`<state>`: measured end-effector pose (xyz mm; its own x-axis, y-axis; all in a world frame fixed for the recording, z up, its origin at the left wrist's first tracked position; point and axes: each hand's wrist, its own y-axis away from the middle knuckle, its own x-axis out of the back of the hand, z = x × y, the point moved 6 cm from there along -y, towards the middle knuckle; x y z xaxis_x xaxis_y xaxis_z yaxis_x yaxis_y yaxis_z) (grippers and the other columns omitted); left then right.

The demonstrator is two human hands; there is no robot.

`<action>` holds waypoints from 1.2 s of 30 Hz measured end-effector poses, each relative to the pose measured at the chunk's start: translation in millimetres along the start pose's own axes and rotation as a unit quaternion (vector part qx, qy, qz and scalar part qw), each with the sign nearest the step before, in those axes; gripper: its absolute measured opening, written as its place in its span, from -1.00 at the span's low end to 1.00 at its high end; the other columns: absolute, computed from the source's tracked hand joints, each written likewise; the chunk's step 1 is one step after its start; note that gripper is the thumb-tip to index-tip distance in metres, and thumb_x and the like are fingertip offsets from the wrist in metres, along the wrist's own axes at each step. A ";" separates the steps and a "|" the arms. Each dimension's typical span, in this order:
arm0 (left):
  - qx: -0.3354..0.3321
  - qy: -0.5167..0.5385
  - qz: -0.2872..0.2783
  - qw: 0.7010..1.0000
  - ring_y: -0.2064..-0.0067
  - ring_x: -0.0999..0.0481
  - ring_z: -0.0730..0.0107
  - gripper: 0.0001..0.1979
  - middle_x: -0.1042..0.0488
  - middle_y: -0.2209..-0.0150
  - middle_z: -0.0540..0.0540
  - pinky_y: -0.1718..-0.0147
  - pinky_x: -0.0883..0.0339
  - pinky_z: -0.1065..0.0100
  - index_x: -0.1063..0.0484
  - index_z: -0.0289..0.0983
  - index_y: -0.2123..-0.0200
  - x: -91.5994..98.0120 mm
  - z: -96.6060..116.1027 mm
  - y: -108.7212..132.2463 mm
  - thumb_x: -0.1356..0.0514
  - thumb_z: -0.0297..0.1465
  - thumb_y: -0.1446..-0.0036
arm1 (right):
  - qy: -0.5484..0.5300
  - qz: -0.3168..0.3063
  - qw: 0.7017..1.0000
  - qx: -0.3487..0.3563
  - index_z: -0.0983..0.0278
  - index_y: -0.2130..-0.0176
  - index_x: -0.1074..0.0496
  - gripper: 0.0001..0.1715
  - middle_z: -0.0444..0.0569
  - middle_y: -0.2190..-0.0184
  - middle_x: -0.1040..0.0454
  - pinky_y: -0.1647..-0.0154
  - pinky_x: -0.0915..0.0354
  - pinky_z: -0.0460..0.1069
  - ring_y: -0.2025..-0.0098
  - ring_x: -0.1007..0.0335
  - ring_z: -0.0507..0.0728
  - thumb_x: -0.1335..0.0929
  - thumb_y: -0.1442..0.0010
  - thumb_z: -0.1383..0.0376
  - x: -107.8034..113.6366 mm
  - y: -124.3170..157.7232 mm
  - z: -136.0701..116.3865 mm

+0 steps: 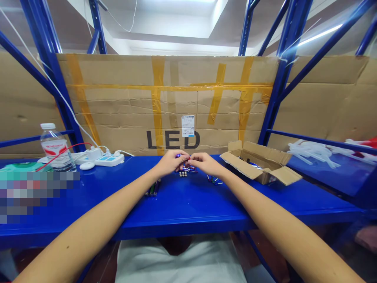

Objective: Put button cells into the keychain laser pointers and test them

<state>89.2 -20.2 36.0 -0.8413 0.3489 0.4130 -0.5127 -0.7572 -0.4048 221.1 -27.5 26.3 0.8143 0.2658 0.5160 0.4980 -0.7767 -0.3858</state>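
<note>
Wrists braced on the surface (182, 212) would, I reckon, steady left hand (171, 162) and right hand (206, 163), both pinched shut on a small blue piece (178, 156) left of the cardboard box (265, 157).

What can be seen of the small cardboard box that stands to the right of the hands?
The cardboard box is low and brown, corrugated board as it looks. It is open on top, its flaps spread outward. It stands flat on the blue table, at an angle to the front edge, to the right of the right hand and apart from it; only the table touches it. Inside lie a few small things with blue parts, too small to tell.
</note>
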 end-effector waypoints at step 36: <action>0.100 0.319 0.112 0.936 -0.12 -0.45 -0.04 -0.27 -0.48 -0.06 -0.41 -0.14 -0.24 0.09 -0.41 -0.43 -0.06 43.1 -30.1 -9.1 0.14 0.08 -0.25 | 0.092 0.114 0.986 -0.077 0.30 0.43 -0.41 -0.73 -0.18 0.66 -0.20 0.47 -0.07 -0.05 0.55 -0.13 0.02 -0.27 -0.16 0.18 17.0 4.0 -1.5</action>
<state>52.4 18.3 32.9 -0.8875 0.3804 -0.2600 -0.3234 -0.9162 -0.2366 236.4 -27.0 34.7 0.8247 -0.0230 0.5651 0.2457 -0.8854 -0.3946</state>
